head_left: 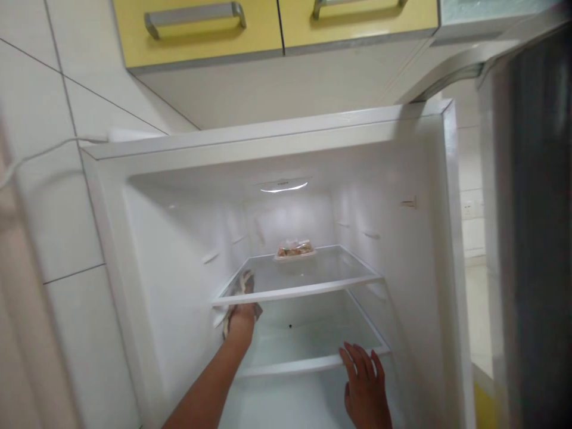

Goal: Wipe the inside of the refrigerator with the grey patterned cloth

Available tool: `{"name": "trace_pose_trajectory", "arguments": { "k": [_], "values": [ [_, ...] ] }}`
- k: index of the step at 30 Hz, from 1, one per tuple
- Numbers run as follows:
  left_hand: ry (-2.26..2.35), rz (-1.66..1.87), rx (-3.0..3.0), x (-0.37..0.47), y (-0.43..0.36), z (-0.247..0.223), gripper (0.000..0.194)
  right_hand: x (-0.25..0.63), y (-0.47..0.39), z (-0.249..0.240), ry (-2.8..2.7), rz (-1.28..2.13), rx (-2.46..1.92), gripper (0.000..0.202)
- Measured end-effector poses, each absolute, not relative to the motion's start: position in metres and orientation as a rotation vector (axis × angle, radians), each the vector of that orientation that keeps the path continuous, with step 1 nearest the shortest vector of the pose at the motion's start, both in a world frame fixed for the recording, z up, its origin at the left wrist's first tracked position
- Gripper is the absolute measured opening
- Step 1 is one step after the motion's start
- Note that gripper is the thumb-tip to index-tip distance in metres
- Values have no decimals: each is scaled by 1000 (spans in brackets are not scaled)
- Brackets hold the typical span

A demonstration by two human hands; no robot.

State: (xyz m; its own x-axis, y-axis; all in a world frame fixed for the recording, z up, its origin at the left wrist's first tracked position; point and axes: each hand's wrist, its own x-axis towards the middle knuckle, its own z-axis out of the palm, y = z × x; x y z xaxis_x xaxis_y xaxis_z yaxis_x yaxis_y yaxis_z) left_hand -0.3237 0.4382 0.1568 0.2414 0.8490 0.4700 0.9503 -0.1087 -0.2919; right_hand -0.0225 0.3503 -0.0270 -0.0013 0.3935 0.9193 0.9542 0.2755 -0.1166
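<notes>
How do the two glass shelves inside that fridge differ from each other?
The upper shelf carries a small tray of food at the back; the lower shelf shows only a tiny dark speck. The left hand presses a cloth at the upper shelf's front left corner, while the right hand rests open on the lower shelf's front edge. Both are clear glass with white trim, level, and fitted between the fridge walls.
</notes>
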Motion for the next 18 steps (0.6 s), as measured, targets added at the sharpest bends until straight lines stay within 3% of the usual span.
{"name": "trace_pose_trajectory", "arguments": {
  "k": [11, 18],
  "values": [
    [-1512, 245, -1786, -328, 321, 157, 58, -24, 338, -19, -1640, -758, -1325, 64],
    [-1435, 274, -1778, -348, 303, 140, 60, -20, 335, -19, -1732, -785, -1402, 63]
  ]
}}
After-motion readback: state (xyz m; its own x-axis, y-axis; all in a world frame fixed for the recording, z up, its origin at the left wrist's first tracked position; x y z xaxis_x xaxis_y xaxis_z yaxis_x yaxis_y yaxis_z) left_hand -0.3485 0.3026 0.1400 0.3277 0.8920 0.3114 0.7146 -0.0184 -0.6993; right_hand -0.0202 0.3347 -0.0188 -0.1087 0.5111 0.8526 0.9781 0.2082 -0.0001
